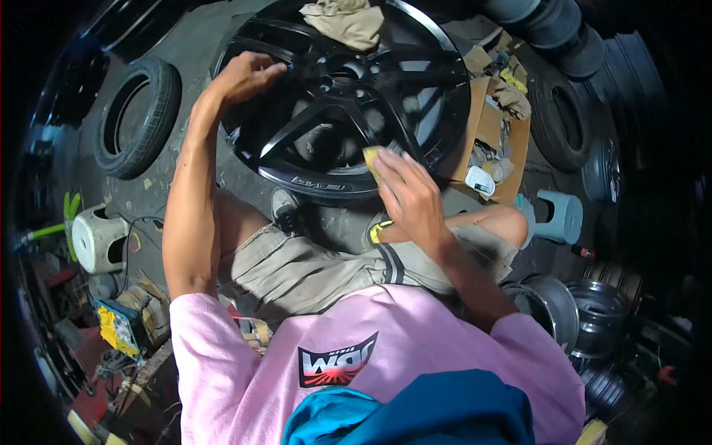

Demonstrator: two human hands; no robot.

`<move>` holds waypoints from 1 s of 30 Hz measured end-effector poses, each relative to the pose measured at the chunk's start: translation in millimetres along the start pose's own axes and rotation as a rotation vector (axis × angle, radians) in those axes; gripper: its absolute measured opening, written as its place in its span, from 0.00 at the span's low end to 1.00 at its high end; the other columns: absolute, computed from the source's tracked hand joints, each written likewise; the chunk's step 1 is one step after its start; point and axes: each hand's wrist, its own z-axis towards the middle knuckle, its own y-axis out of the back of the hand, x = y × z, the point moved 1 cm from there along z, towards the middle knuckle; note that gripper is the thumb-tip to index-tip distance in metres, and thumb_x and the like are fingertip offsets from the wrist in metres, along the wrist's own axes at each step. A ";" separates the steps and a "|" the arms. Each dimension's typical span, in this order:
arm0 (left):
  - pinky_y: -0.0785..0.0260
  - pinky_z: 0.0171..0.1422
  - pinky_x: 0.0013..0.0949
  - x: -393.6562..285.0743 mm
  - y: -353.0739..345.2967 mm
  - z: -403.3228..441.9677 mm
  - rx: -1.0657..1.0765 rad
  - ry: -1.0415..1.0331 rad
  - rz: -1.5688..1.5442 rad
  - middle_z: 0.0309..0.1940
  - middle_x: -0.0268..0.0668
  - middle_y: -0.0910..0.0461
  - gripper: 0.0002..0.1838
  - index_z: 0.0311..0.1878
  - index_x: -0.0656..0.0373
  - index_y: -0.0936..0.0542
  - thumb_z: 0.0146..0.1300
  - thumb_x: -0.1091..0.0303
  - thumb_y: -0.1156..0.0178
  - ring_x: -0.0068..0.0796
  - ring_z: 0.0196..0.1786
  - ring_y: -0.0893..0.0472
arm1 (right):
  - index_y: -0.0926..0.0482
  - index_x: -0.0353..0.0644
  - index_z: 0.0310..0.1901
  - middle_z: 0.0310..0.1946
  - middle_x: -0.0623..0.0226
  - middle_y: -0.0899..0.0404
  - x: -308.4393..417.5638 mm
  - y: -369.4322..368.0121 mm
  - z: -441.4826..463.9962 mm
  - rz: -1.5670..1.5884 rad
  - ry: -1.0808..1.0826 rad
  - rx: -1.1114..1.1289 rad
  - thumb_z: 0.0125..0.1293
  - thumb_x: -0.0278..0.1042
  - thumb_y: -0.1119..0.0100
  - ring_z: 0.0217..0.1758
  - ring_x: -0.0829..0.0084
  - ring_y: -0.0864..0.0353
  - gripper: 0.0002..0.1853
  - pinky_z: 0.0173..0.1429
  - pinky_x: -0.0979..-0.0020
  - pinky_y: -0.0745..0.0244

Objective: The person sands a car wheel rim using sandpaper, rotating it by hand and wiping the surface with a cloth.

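A large black alloy wheel (343,188) lies in front of my knees, its spokes facing up and white lettering on its near lip. My left hand (248,76) hovers over or rests on the wheel's left side, fingers loosely bent and nothing visible in them; contact is unclear. Between the fingers and thumb of my right hand (409,194) is a small yellow sanding pad (372,159), held at the near right part of the wheel beside a spoke. A crumpled tan cloth (345,22) is draped over the wheel's far edge.
A cardboard box (486,133) of odds and ends stands right of the wheel. Loose tyres lie at the left (139,119) and right (560,122). A white stool (96,239) and a blue-grey stool (561,216) flank my legs. Metal rims (597,308) are stacked at the lower right.
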 end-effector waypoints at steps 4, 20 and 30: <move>0.20 0.60 0.51 -33.8 -12.1 -10.4 0.000 0.008 0.258 0.48 0.58 0.11 0.32 0.54 0.67 0.13 0.70 0.41 0.31 0.59 0.55 0.12 | 0.14 0.35 0.58 0.58 0.52 0.15 -20.6 -33.9 73.8 0.067 0.004 0.011 0.66 0.24 0.32 0.57 0.48 0.13 0.18 0.61 0.55 0.17; 0.37 0.84 0.45 -38.2 -32.3 -23.9 0.274 0.166 0.495 0.79 0.58 0.33 0.76 0.85 0.68 0.45 0.42 0.33 0.16 0.53 0.81 0.32 | 0.16 0.34 0.42 0.45 0.58 0.22 -21.2 -3.0 58.0 0.125 -0.022 0.105 0.59 0.27 0.23 0.51 0.52 0.20 0.12 0.56 0.56 0.22; 0.31 0.80 0.47 -24.5 -18.8 -31.7 0.197 0.119 0.271 0.73 0.58 0.24 0.60 0.80 0.65 0.33 0.51 0.42 0.17 0.55 0.76 0.24 | 0.23 0.40 0.51 0.49 0.52 0.26 -14.6 -57.2 100.5 -0.053 -0.130 0.017 0.57 0.28 0.21 0.51 0.50 0.21 0.23 0.56 0.54 0.23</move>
